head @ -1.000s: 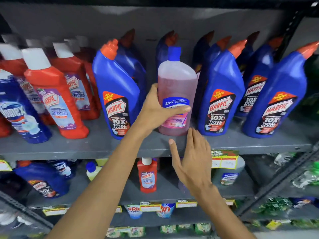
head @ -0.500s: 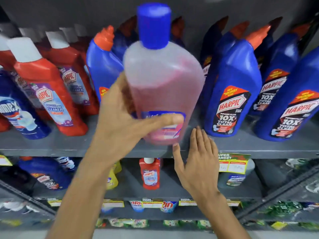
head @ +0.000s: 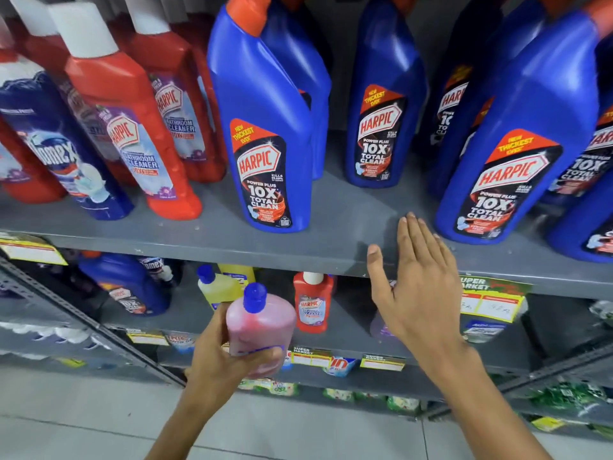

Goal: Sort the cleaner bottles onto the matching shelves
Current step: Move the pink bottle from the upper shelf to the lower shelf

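Head view: the pink cleaner bottle (head: 260,327) with blue cap is clamped in the left hand (head: 229,360), in front of the lower shelf (head: 331,330). The right hand (head: 414,287) is flat and empty on the upper shelf edge (head: 298,254). I think the one-handed grip low on the bottle could slip, or the bottle could knock the small red Harpic bottle (head: 311,302).

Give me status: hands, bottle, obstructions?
Left hand shut on pink bottle, held upright in front of the lower shelf. Right hand open, flat against upper shelf edge. Yellow bottle close behind.
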Motion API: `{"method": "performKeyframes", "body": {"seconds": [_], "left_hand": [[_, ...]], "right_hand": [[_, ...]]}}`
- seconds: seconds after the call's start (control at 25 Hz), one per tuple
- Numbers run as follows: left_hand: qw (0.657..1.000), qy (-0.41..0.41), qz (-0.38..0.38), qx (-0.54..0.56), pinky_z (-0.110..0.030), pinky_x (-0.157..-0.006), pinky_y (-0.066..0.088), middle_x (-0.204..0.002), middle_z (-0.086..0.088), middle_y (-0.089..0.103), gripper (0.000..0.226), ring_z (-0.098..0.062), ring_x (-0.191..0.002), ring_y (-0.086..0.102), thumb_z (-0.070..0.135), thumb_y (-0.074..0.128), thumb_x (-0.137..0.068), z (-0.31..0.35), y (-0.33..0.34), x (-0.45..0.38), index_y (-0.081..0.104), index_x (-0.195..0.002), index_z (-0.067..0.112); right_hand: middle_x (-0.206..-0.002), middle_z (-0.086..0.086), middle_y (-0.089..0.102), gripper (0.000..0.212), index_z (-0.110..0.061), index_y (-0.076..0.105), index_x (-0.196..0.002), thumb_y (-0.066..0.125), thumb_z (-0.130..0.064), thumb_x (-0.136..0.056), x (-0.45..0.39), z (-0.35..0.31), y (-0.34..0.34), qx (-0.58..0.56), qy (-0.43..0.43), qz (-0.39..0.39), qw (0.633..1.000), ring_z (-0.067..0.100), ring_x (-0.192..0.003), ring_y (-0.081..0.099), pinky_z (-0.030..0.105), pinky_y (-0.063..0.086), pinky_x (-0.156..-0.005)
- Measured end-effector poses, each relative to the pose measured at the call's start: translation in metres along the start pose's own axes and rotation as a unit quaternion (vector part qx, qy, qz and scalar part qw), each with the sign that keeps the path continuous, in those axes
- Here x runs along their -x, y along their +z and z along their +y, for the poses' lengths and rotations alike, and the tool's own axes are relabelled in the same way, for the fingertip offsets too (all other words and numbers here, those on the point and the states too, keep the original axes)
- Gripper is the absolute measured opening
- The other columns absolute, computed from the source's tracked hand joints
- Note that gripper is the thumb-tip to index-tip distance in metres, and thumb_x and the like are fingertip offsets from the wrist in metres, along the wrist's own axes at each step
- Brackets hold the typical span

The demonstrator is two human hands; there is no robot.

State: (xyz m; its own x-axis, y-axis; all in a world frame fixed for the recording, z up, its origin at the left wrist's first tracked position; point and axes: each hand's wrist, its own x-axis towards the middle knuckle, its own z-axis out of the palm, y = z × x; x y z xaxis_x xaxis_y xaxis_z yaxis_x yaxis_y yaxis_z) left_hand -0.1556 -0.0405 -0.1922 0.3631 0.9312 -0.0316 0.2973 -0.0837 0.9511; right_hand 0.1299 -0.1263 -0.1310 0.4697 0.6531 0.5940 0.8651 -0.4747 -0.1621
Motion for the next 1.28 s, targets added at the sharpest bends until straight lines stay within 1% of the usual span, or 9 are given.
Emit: {"method": "performKeyframes", "body": {"seconds": [0.08, 0.16, 0.2, 0.32, 0.44, 0.6, 0.84, 1.12, 1.28], "left_hand": [[0.999, -0.01, 0.036, 0.009, -0.005, -0.07, 0.054, -0.103, 0.034, 0.073, 0.079, 0.006, -0.092, 0.068, 0.029, 0.101, -0.043, -0.017, 0.018, -0.014, 0.062, -0.11, 0.039], [0.998, -0.015, 0.066, 0.008, -0.003, -0.068, 0.052, -0.096, 0.035, 0.073, 0.077, 0.01, -0.088, 0.068, 0.033, 0.099, -0.043, -0.028, 0.033, -0.028, 0.059, -0.108, 0.04], [0.997, -0.016, 0.076, 0.006, -0.001, -0.068, 0.052, -0.095, 0.028, 0.074, 0.079, 0.004, -0.089, 0.069, 0.027, 0.101, -0.046, -0.034, 0.039, -0.035, 0.06, -0.112, 0.037], [0.994, -0.024, 0.104, -0.008, 0.001, -0.068, 0.051, -0.11, -0.001, 0.071, 0.088, -0.023, -0.096, 0.065, 0.0, 0.105, -0.056, -0.048, 0.055, -0.052, 0.061, -0.131, 0.009], [0.992, -0.046, 0.12, -0.015, -0.008, -0.077, 0.05, -0.117, -0.004, 0.071, 0.09, -0.027, -0.105, 0.066, 0.004, 0.105, -0.057, -0.056, 0.061, -0.063, 0.06, -0.135, 0.009], [0.989, -0.07, 0.131, -0.028, -0.04, -0.095, 0.056, -0.124, -0.007, 0.075, 0.091, -0.03, -0.108, 0.066, 0.011, 0.106, -0.055, -0.065, 0.063, -0.067, 0.062, -0.134, 0.011], [0.986, -0.085, 0.142, -0.022, -0.05, -0.1, 0.059, -0.126, -0.01, 0.074, 0.09, -0.031, -0.11, 0.067, 0.009, 0.105, -0.058, -0.073, 0.065, -0.075, 0.059, -0.136, 0.013], [0.985, -0.085, 0.148, -0.02, -0.055, -0.105, 0.059, -0.13, -0.009, 0.071, 0.094, -0.039, -0.12, 0.066, 0.012, 0.104, -0.062, -0.078, 0.063, -0.088, 0.055, -0.143, 0.011], [0.987, -0.087, 0.133, -0.007, -0.057, -0.105, 0.059, -0.128, -0.004, 0.068, 0.097, -0.034, -0.12, 0.065, 0.008, 0.103, -0.062, -0.081, 0.061, -0.091, 0.053, -0.145, 0.01]], "right_hand": [[-0.164, 0.02, 0.052, 0.077, 0.003, 0.054, -0.156, 0.035, -0.056, -0.11, 0.0, -0.001, -0.001, -0.006, 0.005, -0.005, 1.0, 0.033, -0.155, 0.05, 0.044, 0.034, -0.132], [-0.165, 0.019, 0.052, 0.077, 0.002, 0.053, -0.156, 0.034, -0.057, -0.11, -0.001, -0.001, -0.002, -0.01, 0.007, -0.008, 1.0, 0.033, -0.156, 0.049, 0.043, 0.032, -0.132], [-0.165, 0.019, 0.051, 0.078, 0.002, 0.053, -0.157, 0.034, -0.057, -0.11, -0.001, -0.001, -0.002, -0.011, 0.009, -0.009, 1.0, 0.032, -0.156, 0.049, 0.043, 0.031, -0.132], [-0.165, 0.018, 0.052, 0.077, 0.001, 0.053, -0.156, 0.034, -0.056, -0.11, 0.0, -0.003, -0.002, -0.013, 0.014, -0.005, 1.0, 0.032, -0.156, 0.049, 0.042, 0.031, -0.132], [-0.163, 0.018, 0.054, 0.075, 0.001, 0.054, -0.156, 0.035, -0.055, -0.11, 0.0, -0.004, -0.001, -0.015, 0.019, 0.004, 1.0, 0.032, -0.155, 0.05, 0.043, 0.032, -0.131], [-0.162, 0.018, 0.056, 0.073, 0.001, 0.056, -0.155, 0.036, -0.054, -0.111, -0.002, -0.007, 0.0, -0.014, 0.029, 0.011, 0.999, 0.032, -0.154, 0.052, 0.042, 0.032, -0.131], [-0.159, 0.018, 0.059, 0.07, 0.001, 0.058, -0.153, 0.04, -0.052, -0.111, -0.003, -0.011, 0.003, -0.015, 0.045, 0.025, 0.999, 0.032, -0.152, 0.054, 0.043, 0.035, -0.13], [-0.159, 0.017, 0.059, 0.07, 0.001, 0.059, -0.152, 0.039, -0.052, -0.111, -0.002, -0.013, 0.003, -0.017, 0.052, 0.03, 0.998, 0.031, -0.153, 0.054, 0.043, 0.035, -0.129], [-0.159, 0.017, 0.059, 0.069, 0.0, 0.059, -0.152, 0.04, -0.052, -0.111, -0.004, -0.013, 0.003, -0.013, 0.051, 0.033, 0.998, 0.031, -0.152, 0.054, 0.043, 0.035, -0.129]]}}
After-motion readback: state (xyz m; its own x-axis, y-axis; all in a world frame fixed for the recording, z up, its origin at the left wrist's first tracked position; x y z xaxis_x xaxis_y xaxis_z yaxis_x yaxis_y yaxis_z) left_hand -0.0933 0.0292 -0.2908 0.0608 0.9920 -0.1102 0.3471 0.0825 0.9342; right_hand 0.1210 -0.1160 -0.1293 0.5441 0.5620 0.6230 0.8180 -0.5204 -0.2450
